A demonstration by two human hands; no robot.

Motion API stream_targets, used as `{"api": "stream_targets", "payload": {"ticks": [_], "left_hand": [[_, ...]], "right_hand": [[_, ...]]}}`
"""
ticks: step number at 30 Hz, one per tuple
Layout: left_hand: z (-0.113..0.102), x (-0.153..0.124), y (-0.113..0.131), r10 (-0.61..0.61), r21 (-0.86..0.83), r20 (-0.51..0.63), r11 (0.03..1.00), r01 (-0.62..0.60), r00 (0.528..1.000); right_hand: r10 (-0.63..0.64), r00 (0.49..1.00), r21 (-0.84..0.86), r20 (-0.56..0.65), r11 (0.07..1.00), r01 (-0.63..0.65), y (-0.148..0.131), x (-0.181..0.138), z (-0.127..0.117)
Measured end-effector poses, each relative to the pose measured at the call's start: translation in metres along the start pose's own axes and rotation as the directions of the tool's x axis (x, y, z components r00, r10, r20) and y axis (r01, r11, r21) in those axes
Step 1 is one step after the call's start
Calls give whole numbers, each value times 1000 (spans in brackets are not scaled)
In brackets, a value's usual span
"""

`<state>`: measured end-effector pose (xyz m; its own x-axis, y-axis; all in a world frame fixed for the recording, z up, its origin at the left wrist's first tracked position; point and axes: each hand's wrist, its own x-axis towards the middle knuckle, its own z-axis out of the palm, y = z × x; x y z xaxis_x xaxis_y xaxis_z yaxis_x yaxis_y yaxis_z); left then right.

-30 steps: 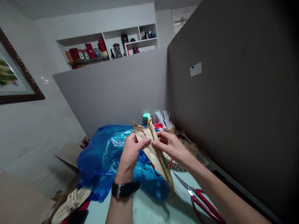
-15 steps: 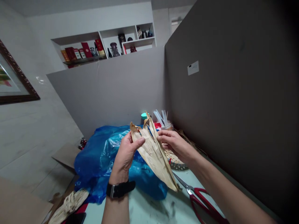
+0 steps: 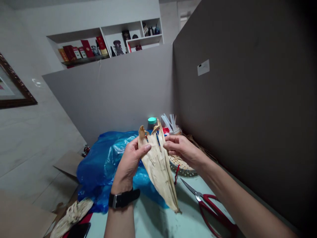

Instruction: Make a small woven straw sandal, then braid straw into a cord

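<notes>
A dry, pale corn husk with a torn, split upper end hangs between both hands above the table. My left hand, with a black watch on the wrist, grips its left edge, thumb across the front. On the other side my right hand pinches the husk's right edge with thumb and fingertips. The lower tip points down toward the table. Below my right forearm lie scissors with red handles, blades slightly apart. Behind the husk spreads a crumpled blue plastic bag.
A round perforated tray with a red strand beside it sits behind the scissors. Farther back stand a jar with a green lid and a cup of clear sticks. Grey partitions enclose the table. A pale fibre bundle lies at left.
The husk has swung to hang more steeply, its lower tip moving left and slightly down. Both hands keep their hold. The camera view has shifted slightly.
</notes>
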<state>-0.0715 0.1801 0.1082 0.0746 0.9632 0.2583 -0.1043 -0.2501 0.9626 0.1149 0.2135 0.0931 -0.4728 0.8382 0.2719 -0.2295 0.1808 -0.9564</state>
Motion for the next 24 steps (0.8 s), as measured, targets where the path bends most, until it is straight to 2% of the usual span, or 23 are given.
{"api": "stream_targets", "payload": {"ticks": [3, 7, 11, 16, 18, 21, 24], "left_hand": [[2, 2, -2, 19, -19, -39, 1000, -20, 999], [13, 4, -5, 48, 70, 4, 996, -48, 999], [21, 6, -9, 53, 81, -103, 996, -45, 993], [25, 8, -16, 28, 14, -148, 1000, -27, 989], [28, 8, -18, 32, 8, -136, 999, -31, 990], [34, 7, -17, 50, 59, -49, 997, -47, 998], [34, 6, -15, -2, 39, -24, 999, 3, 1000]], "right_hand": [[-6, 998, 112, 56, 994, 0, 1, 0, 1], [-71, 997, 45, -42, 996, 73, 11, 7, 6], [-108, 985, 15, -137, 994, 111, 16, 11, 5], [-64, 988, 68, -138, 995, 74, 15, 7, 8], [-62, 987, 68, -147, 995, 73, 16, 6, 12], [-109, 974, 26, -197, 993, 117, 18, 8, 14], [-152, 959, 1, -238, 988, 157, 15, 9, 10]]}}
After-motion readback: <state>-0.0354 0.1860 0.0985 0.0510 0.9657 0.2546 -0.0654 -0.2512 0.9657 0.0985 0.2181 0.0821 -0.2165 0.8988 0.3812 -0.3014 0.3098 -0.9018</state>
